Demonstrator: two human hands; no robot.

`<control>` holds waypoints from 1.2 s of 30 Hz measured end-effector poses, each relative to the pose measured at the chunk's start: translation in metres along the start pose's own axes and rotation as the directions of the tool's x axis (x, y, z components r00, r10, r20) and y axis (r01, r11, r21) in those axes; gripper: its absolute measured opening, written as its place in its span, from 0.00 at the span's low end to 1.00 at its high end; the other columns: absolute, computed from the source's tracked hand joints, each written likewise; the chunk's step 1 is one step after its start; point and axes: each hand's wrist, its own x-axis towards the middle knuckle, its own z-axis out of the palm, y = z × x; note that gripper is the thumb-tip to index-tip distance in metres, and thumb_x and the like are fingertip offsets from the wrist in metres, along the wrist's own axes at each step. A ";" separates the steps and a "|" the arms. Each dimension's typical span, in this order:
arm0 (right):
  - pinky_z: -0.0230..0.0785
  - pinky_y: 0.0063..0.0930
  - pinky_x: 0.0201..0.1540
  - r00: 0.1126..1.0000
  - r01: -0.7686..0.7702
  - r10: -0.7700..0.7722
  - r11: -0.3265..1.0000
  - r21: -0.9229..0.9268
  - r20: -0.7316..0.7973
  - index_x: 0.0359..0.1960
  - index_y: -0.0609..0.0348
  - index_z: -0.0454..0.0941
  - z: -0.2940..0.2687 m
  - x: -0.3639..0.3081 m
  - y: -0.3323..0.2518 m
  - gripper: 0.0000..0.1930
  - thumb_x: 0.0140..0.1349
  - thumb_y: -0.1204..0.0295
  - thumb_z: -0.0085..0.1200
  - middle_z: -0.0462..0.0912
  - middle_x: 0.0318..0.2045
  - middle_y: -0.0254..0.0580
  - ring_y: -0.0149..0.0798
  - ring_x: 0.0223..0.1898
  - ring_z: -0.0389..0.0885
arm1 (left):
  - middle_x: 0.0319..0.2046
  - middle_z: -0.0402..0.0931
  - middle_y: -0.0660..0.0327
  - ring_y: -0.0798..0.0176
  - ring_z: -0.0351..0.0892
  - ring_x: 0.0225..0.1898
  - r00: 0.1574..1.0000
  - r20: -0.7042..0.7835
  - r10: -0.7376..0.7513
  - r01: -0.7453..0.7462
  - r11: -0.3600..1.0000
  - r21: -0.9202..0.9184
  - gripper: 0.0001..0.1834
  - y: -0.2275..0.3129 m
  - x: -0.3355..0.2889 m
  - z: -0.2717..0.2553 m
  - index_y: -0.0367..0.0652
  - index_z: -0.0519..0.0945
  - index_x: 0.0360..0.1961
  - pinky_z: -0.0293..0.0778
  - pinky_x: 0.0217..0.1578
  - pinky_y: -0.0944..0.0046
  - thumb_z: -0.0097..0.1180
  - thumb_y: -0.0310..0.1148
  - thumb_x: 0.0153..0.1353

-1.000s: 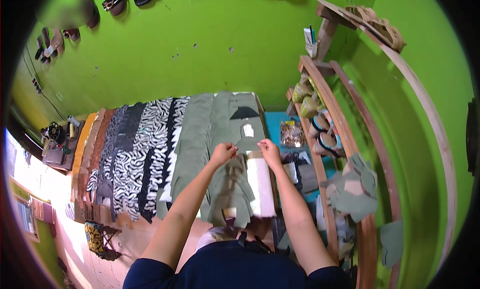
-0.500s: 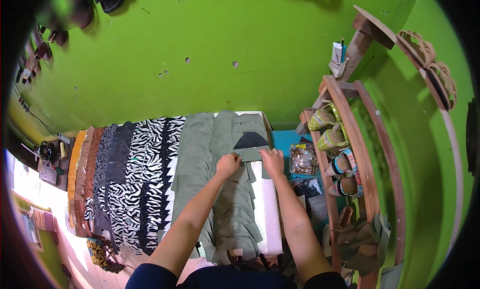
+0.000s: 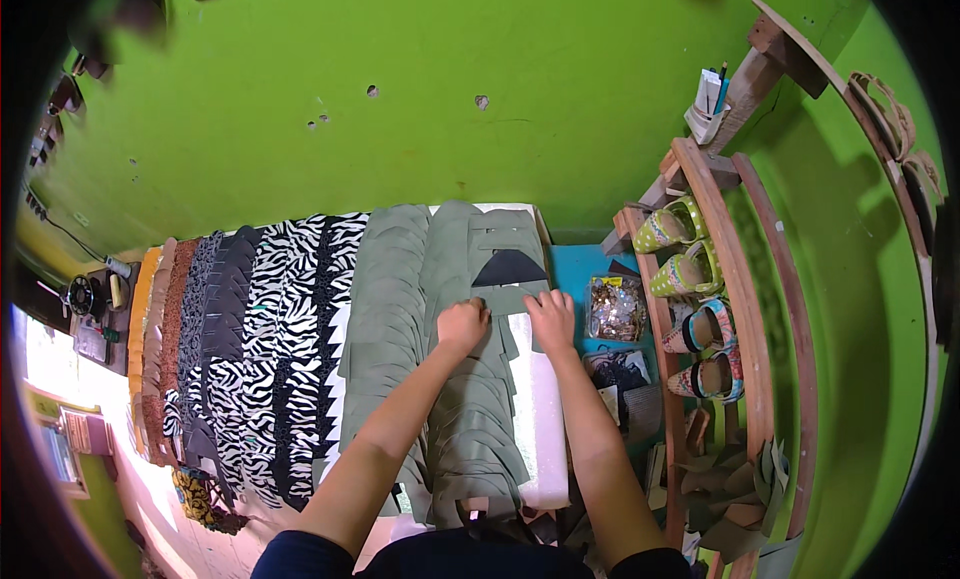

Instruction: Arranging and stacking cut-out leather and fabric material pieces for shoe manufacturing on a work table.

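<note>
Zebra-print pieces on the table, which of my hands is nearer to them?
Left. Your left hand is to the right of the zebra-print pieces, with grey-green pieces between; your right hand is farther right.

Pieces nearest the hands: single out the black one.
The black piece, just beyond the left hand and right hand; the other pieces around it are grey-green.

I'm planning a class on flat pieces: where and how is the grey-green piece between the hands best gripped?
The grey-green piece is probably best pinched at its left and right ends, from the near side: it looks thin and wide, and the left hand and right hand are at those ends.
</note>
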 end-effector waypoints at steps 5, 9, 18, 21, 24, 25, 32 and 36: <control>0.59 0.38 0.48 0.992 -0.124 0.124 0.992 0.001 0.026 0.36 0.49 0.76 -0.010 -0.004 -0.015 0.11 0.50 0.71 0.47 0.73 0.37 0.39 0.39 0.43 0.68 | 0.43 0.73 0.56 0.55 0.72 0.43 0.980 -0.150 0.131 -0.106 0.981 0.162 0.14 -0.001 -0.011 0.007 0.41 0.73 0.39 0.69 0.39 0.57 0.49 0.37 0.53; 0.45 0.45 0.61 0.985 -0.130 0.118 0.987 0.095 0.127 0.53 0.52 0.68 -0.012 -0.011 -0.041 0.20 0.57 0.64 0.43 0.66 0.55 0.40 0.40 0.59 0.59 | 0.55 0.63 0.55 0.57 0.62 0.56 0.891 -0.220 0.397 -0.372 0.917 0.146 0.23 -0.003 -0.024 0.019 0.40 0.65 0.54 0.59 0.54 0.58 0.44 0.37 0.58; 0.29 0.48 0.65 0.899 -0.286 0.260 0.958 0.023 0.352 0.61 0.55 0.56 -0.006 -0.034 -0.038 0.29 0.62 0.53 0.34 0.55 0.63 0.34 0.34 0.64 0.50 | 0.62 0.54 0.57 0.60 0.54 0.62 0.918 -0.030 0.395 -0.373 0.889 0.266 0.27 -0.014 -0.033 0.029 0.40 0.60 0.59 0.47 0.61 0.57 0.34 0.44 0.62; 0.23 0.49 0.64 0.830 -0.424 0.401 0.905 -0.030 0.386 0.62 0.58 0.52 -0.018 -0.037 -0.041 0.31 0.63 0.50 0.31 0.50 0.64 0.38 0.41 0.67 0.40 | 0.62 0.52 0.58 0.60 0.51 0.63 0.947 0.008 0.321 -0.302 0.881 0.365 0.28 -0.008 -0.043 0.023 0.40 0.60 0.59 0.43 0.62 0.55 0.34 0.45 0.62; 0.23 0.50 0.64 0.821 -0.496 0.454 0.867 0.041 0.345 0.62 0.58 0.51 -0.029 -0.054 -0.042 0.31 0.63 0.51 0.31 0.49 0.64 0.41 0.42 0.67 0.39 | 0.63 0.52 0.57 0.59 0.51 0.64 0.965 -0.060 0.256 -0.217 0.904 0.369 0.28 0.001 -0.060 0.028 0.39 0.61 0.59 0.41 0.62 0.53 0.34 0.45 0.62; 0.26 0.50 0.64 0.842 -0.478 0.440 0.877 0.053 0.311 0.61 0.59 0.54 -0.037 -0.064 -0.045 0.29 0.63 0.54 0.34 0.51 0.64 0.42 0.43 0.66 0.42 | 0.62 0.52 0.56 0.58 0.50 0.64 0.959 -0.064 0.278 -0.240 0.907 0.345 0.28 0.006 -0.071 0.028 0.39 0.60 0.59 0.41 0.62 0.53 0.35 0.45 0.61; 0.41 0.51 0.61 0.856 -0.505 0.471 0.850 0.149 0.213 0.51 0.57 0.66 -0.105 -0.177 -0.084 0.19 0.57 0.67 0.44 0.66 0.54 0.44 0.46 0.60 0.57 | 0.62 0.53 0.55 0.57 0.50 0.64 0.862 0.021 0.507 -0.495 0.832 0.250 0.27 0.053 -0.190 0.053 0.39 0.60 0.58 0.45 0.61 0.51 0.38 0.42 0.60; 0.46 0.46 0.60 0.855 -0.517 0.500 0.846 0.129 0.139 0.49 0.55 0.67 -0.152 -0.240 -0.104 0.18 0.55 0.73 0.43 0.68 0.49 0.41 0.43 0.56 0.61 | 0.61 0.55 0.54 0.55 0.52 0.63 0.786 0.016 0.618 -0.609 0.770 0.191 0.25 0.083 -0.257 0.077 0.39 0.62 0.57 0.48 0.60 0.52 0.42 0.37 0.58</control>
